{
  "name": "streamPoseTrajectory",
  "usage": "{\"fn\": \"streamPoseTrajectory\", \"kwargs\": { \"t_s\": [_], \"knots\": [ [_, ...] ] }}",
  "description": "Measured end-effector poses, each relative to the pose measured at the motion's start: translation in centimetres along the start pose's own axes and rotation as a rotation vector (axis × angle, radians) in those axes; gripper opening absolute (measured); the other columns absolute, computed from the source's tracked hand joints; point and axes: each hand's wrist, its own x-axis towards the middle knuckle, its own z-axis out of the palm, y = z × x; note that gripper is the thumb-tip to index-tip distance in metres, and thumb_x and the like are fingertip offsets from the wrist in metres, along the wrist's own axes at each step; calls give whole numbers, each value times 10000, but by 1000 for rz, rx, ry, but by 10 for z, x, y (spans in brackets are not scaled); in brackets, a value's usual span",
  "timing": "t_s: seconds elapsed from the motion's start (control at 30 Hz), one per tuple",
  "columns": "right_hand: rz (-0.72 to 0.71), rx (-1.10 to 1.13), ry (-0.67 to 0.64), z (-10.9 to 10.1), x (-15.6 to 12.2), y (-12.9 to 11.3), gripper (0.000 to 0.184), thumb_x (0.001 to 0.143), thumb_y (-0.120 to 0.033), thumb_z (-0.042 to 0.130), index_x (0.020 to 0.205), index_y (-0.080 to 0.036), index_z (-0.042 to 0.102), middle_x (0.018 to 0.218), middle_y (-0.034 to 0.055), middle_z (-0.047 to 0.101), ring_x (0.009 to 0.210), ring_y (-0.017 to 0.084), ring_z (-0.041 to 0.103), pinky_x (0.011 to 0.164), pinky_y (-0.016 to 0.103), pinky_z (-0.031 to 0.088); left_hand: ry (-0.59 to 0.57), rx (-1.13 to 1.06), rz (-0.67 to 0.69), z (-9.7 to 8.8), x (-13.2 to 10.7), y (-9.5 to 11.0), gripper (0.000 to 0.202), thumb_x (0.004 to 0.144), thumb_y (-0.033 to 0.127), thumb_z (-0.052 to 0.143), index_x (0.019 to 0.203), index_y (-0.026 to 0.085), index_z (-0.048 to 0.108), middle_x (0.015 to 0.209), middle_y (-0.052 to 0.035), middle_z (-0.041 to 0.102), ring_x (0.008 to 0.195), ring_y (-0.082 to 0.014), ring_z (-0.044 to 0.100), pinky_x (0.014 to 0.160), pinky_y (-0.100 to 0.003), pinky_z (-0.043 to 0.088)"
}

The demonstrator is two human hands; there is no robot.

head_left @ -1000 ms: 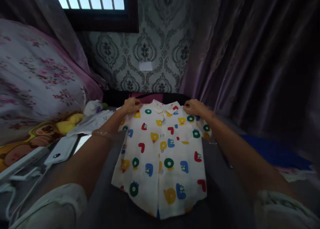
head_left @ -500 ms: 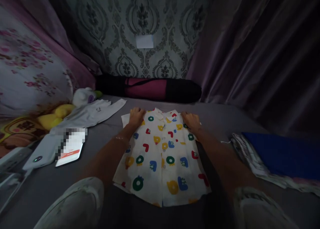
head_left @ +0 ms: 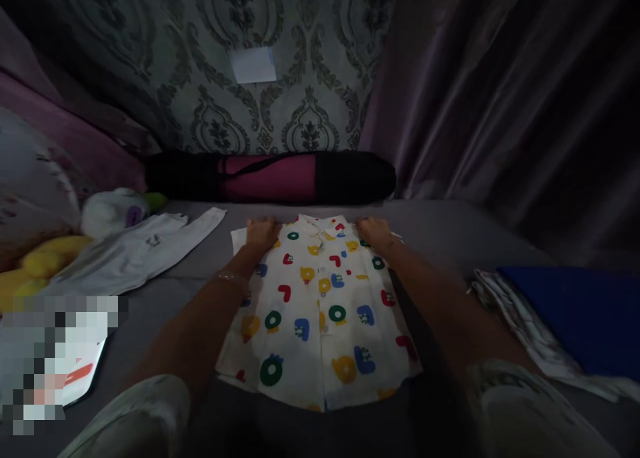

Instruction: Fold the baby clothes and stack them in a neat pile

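Note:
A small white button-up shirt (head_left: 310,298) lies flat on the grey bed sheet (head_left: 440,235), collar away from me. Red, yellow, green and blue letter shapes are printed all over it. My left hand (head_left: 263,233) is closed on its left shoulder, beside the collar. At the opposite shoulder my right hand (head_left: 374,233) grips the cloth with curled fingers. Both sets of fingertips are partly hidden. The short sleeves poke out past the hands.
On the left lie white clothing (head_left: 145,251), a plush toy (head_left: 113,211), a yellow soft toy (head_left: 55,258) and a partly blurred phone (head_left: 87,378). A black and pink long bag (head_left: 270,178) rests against the patterned wall. Folded blue cloth (head_left: 565,311) is at right.
The view has turned a little, so the wall, bag and left-hand items sit further left. Both hands stay at the shirt's shoulders, and the shirt lies much the same.

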Motion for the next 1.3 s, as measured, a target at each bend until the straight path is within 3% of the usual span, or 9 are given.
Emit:
{"fn": "streamPoseTrajectory", "kwargs": {
  "t_s": [0.17, 0.3, 0.4, 0.5, 0.73, 0.97, 1.03, 1.17, 1.3],
  "knots": [
    [210, 409, -24, -2, -4, 42, 397, 916, -497, 481, 1004, -166, 682, 942, 108, 704, 847, 214, 638, 709, 280, 457, -214, -79, -149, -19, 8, -45, 492, 838, 625, 439, 787, 185, 653, 764, -121, 690, 898, -340, 635, 903, -509, 371],
    [311, 651, -148, -4, -16, 79, 272, 864, -370, 571, 749, -139, 660, 670, 40, 637, 601, 141, 575, 548, 226, 420, -298, -334, -257, -35, -3, -88, 439, 701, 635, 586, 694, 200, 645, 689, -80, 670, 794, -297, 633, 700, -374, 460],
    [358, 723, -115, 2, -23, 89, 133, 805, -254, 615, 769, -130, 647, 624, 20, 608, 547, 128, 556, 501, 212, 417, -367, -601, -305, -38, -20, -104, 396, 659, 595, 631, 711, 203, 614, 619, -28, 621, 625, -211, 590, 524, -277, 423],
    [416, 767, 0, 11, -26, 85, 113, 794, -185, 597, 848, -120, 671, 672, 38, 646, 603, 150, 603, 533, 213, 452, -282, -687, -363, -32, -29, -104, 339, 690, 533, 622, 737, 199, 581, 592, 4, 585, 577, -172, 562, 473, -240, 387],
    [437, 299, 214, 29, -39, 61, 322, 925, -118, 419, 1146, -136, 652, 1163, 165, 649, 1009, 247, 649, 818, 305, 477, -160, -127, -442, -9, -28, -77, 317, 909, 324, 406, 1036, 118, 610, 934, -158, 692, 862, -283, 663, 634, -313, 465],
    [358, -27, 255, 11, -49, 46, 318, 889, -49, 422, 1095, -48, 663, 1157, 239, 611, 1111, 339, 575, 892, 418, 430, 10, 160, -288, -22, -32, -49, 316, 892, 211, 468, 1134, 54, 596, 1227, -279, 557, 1158, -416, 510, 888, -510, 425],
    [259, -26, 300, 1, -42, 30, 296, 876, -45, 441, 1060, -45, 673, 1129, 221, 627, 1120, 327, 552, 930, 411, 397, 70, 114, -84, -30, -24, -28, 299, 895, 184, 447, 1082, 43, 634, 1140, -259, 591, 1131, -404, 515, 906, -528, 403],
    [83, 67, 259, -6, -22, -22, 293, 911, -110, 436, 1032, -140, 700, 1119, 130, 656, 1050, 233, 571, 904, 310, 395, -1, 4, 162, -29, -2, 24, 261, 925, 243, 445, 981, 174, 691, 1019, -85, 666, 1020, -225, 583, 912, -331, 417],
    [82, 198, 257, 5, -8, -64, 343, 919, -113, 384, 1093, -142, 678, 1200, 145, 619, 1104, 247, 546, 924, 328, 381, 39, -138, 201, -12, 9, 63, 309, 930, 217, 393, 946, 143, 692, 1028, -116, 665, 1020, -234, 586, 911, -341, 419]
  ]
}}
